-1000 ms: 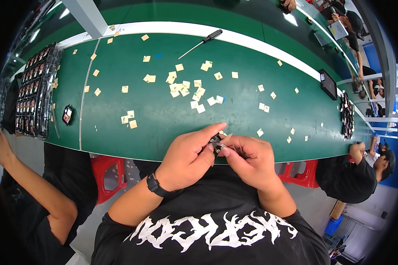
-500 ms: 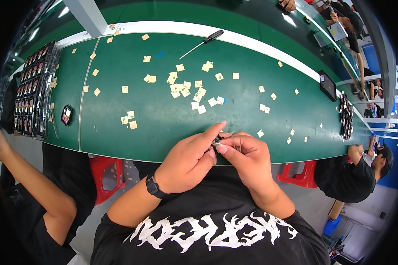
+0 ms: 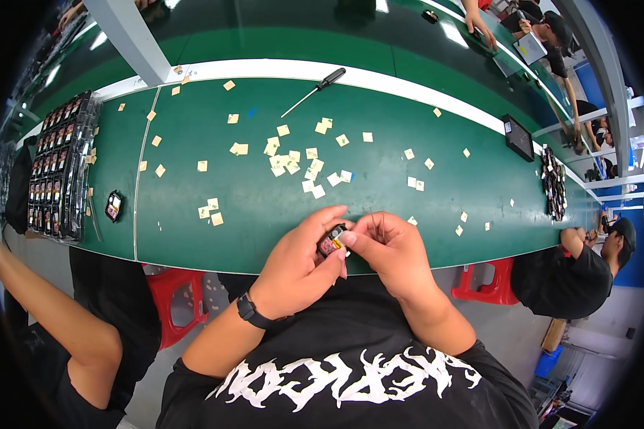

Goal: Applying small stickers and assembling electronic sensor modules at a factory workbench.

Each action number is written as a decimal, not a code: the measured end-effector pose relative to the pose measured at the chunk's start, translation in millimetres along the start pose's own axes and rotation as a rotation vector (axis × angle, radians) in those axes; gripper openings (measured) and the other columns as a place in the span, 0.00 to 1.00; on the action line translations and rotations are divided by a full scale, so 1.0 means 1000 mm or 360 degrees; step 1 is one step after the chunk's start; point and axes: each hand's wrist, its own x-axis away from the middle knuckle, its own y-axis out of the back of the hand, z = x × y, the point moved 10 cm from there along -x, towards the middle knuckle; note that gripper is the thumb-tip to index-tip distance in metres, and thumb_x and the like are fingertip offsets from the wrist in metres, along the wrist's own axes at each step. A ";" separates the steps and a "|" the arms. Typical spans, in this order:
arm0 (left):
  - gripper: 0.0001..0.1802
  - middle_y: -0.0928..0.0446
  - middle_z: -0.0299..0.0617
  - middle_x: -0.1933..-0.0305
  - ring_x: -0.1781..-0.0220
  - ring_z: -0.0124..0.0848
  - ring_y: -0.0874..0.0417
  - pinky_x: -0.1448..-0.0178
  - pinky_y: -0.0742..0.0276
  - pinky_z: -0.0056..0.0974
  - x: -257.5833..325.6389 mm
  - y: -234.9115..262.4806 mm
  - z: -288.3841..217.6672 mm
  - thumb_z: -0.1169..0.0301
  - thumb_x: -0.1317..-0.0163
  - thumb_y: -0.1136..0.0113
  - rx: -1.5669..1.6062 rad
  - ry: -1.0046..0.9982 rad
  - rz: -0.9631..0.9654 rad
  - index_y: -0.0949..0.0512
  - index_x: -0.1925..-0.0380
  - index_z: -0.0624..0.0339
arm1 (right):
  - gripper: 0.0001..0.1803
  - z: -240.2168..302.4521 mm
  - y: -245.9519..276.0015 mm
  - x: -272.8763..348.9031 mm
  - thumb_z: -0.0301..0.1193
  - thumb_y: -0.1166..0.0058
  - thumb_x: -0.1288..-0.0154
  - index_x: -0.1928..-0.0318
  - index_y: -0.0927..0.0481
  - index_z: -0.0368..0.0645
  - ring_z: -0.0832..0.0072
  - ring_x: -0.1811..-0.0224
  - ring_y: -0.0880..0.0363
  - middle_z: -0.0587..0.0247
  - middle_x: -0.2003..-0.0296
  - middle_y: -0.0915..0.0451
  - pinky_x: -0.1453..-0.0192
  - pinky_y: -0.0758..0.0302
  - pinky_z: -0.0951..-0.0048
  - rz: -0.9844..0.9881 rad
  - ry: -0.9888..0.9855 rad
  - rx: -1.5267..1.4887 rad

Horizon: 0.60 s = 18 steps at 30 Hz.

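My left hand (image 3: 293, 261) is closed around a small black device (image 3: 328, 245) with a dark, colourful printed face and a yellow strip, just above the table's near edge. At the device's right side, the thumb and fingers of my right hand (image 3: 393, 247) are pinched together. Something small and pale shows at that thumb tip, too small to name. Part of the device is hidden behind the fingers. Ahead of my hands, many pale yellow square paper pieces (image 3: 311, 153) lie scattered over the green table (image 3: 229, 186).
A black-handled screwdriver (image 3: 329, 79) lies at the far edge. Trays of similar devices (image 3: 54, 164) stand at the left, with one single device (image 3: 114, 205) beside them. A black box (image 3: 519, 138) and a device pile (image 3: 553, 184) are at the right. Co-workers sit on both sides.
The device has turned in my left hand, so its printed face now shows. My right fingers have shifted to its right side. The whole view has tilted slightly.
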 end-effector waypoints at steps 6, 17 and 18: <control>0.24 0.18 0.44 0.55 0.64 0.25 0.15 0.60 0.16 0.31 -0.001 0.008 0.012 0.81 0.27 0.45 0.0085 0.0203 -0.0045 0.29 0.32 0.67 | 0.08 -0.003 0.003 0.005 0.27 0.37 0.28 0.65 0.21 0.39 0.91 0.69 0.31 0.76 0.71 0.22 0.65 0.34 0.83 0.0008 0.0010 -0.0166; 0.32 0.22 0.49 0.45 0.60 0.28 0.15 0.56 0.16 0.32 0.018 -0.014 -0.040 0.84 0.33 0.55 -0.0153 -0.0200 0.0300 0.32 0.27 0.64 | 0.10 0.014 -0.003 0.042 0.29 0.41 0.24 0.54 0.16 0.32 0.86 0.65 0.26 0.69 0.66 0.19 0.60 0.28 0.79 0.0037 0.0079 -0.0025; 0.34 0.23 0.50 0.43 0.59 0.29 0.15 0.56 0.17 0.32 0.023 -0.020 -0.052 0.85 0.36 0.58 -0.0155 -0.0268 0.0388 0.33 0.27 0.65 | 0.10 0.019 -0.002 0.048 0.29 0.41 0.24 0.54 0.16 0.32 0.86 0.65 0.26 0.69 0.66 0.19 0.60 0.28 0.79 0.0022 0.0079 -0.0027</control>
